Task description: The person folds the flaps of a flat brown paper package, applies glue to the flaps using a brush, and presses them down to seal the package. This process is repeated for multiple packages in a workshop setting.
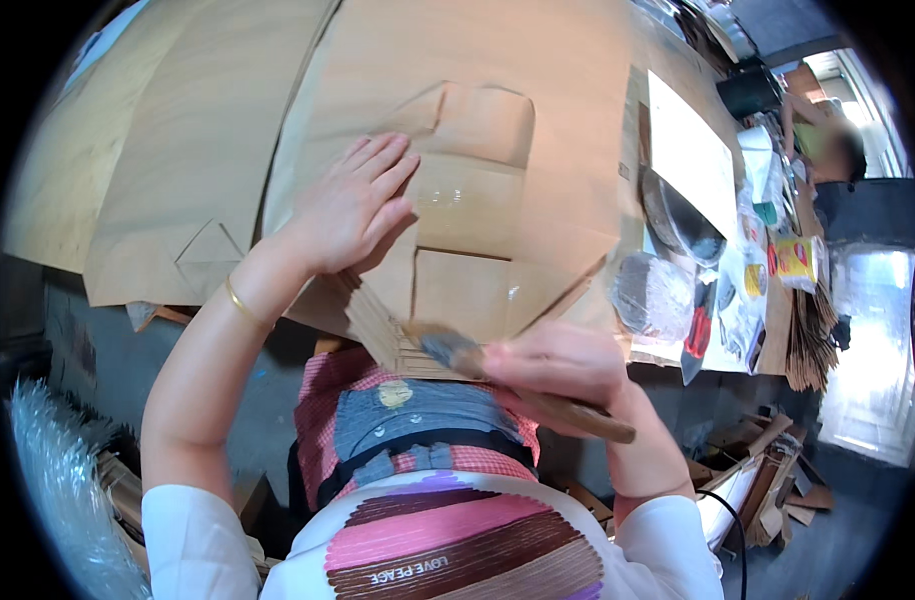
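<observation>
The left hand (353, 205) lay flat, fingers spread, on a stack of brown paper bags (468, 230) at the centre of the frame. The right hand (558, 365) gripped a wooden-handled brush (523, 385), bristles touching the stack's lower edge on the table (668, 60).

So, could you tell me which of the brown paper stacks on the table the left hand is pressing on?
The left hand presses the nearest stack of folded brown paper bags, the one with glossy wet flaps, not the plain sheets lying farther left.
</observation>
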The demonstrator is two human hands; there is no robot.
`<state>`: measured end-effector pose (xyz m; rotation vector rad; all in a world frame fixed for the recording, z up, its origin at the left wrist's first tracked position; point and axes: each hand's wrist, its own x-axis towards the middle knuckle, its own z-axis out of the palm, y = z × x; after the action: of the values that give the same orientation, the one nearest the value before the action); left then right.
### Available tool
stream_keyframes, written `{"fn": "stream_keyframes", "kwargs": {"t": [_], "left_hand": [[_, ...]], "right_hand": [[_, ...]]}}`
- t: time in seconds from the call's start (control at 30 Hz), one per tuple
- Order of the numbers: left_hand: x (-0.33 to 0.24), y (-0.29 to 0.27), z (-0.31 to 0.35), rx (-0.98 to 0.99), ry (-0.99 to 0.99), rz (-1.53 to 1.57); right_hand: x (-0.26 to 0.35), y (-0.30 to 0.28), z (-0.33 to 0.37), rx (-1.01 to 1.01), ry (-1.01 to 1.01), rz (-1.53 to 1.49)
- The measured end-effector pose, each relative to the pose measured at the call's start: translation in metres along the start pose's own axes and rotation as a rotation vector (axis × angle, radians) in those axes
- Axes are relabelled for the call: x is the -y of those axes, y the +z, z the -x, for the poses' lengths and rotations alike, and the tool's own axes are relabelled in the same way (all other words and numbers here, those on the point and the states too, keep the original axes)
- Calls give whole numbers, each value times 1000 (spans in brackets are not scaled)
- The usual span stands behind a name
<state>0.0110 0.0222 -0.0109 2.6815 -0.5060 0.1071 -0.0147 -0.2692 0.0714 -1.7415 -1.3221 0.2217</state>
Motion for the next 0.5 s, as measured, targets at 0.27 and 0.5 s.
{"fn": "stream_keyframes", "kwargs": {"t": [0.27, 0.5], "left_hand": [[7, 19, -5, -244, 107, 0], [8, 26, -3, -306, 116, -76]], "right_hand": [[-35, 32, -34, 260, -27, 275], [-18, 34, 9, 328, 100, 231]]}}
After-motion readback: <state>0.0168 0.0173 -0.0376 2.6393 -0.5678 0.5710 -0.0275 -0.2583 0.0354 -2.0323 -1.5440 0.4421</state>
